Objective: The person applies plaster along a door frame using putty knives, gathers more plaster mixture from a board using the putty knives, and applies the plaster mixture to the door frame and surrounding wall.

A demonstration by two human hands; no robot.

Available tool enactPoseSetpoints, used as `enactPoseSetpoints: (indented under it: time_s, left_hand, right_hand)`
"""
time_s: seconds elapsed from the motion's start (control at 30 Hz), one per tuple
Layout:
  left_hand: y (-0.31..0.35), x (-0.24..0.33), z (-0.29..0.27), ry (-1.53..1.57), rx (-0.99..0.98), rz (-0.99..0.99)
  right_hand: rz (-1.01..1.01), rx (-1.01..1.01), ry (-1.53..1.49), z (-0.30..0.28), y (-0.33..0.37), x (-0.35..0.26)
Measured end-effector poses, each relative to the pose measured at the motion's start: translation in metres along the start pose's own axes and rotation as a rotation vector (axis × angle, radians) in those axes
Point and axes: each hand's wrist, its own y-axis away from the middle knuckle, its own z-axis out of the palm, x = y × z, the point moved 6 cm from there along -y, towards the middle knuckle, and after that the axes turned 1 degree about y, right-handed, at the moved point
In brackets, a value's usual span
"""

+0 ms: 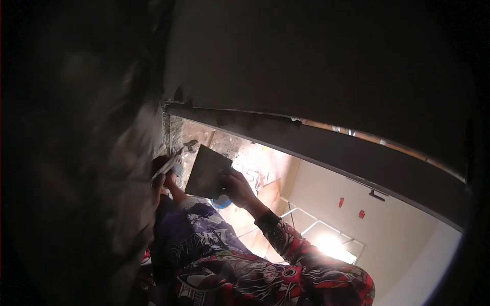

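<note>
My right hand (239,187) grips a dark square flat board (206,172) by its right edge, holding it tilted above the floor. The sleeve of that arm is red and black patterned. Close to the dark wall on the left, my left hand (160,181) is partly in shadow. Its fingers are closed on a thin flat blade (167,165), seen nearly edge-on; its handle is hidden. My legs and a foot (176,168) show below, under purple-and-white shorts (199,227).
A rough dark wall (112,178) stands close on the left. A long grey beam (316,153) crosses overhead to the right. Below are a stained floor (219,140), part of a blue container (221,203), a pale metal frame (306,217) and a bright lamp (332,245).
</note>
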Motion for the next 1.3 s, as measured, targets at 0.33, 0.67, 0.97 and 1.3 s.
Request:
enactPoseSetpoints:
  time_s: [0.33,0.67,0.97,1.3]
  left_hand:
    - [-0.031,0.008,-0.011,-0.255,-0.027,0.018]
    - [-0.049,0.03,-0.005,-0.297,-0.054,0.051]
    - [-0.038,0.025,-0.004,-0.36,-0.047,0.111]
    - [-0.005,0.011,-0.003,-0.216,0.023,0.116]
  right_hand:
    - [0.051,0.056,-0.123,0.003,-0.005,-0.022]
    - [0.026,0.106,-0.132,0.005,-0.004,-0.041]
    - [0.018,0.088,-0.151,-0.004,-0.011,-0.021]
    - [-0.054,-0.031,-0.05,0.003,-0.021,-0.021]
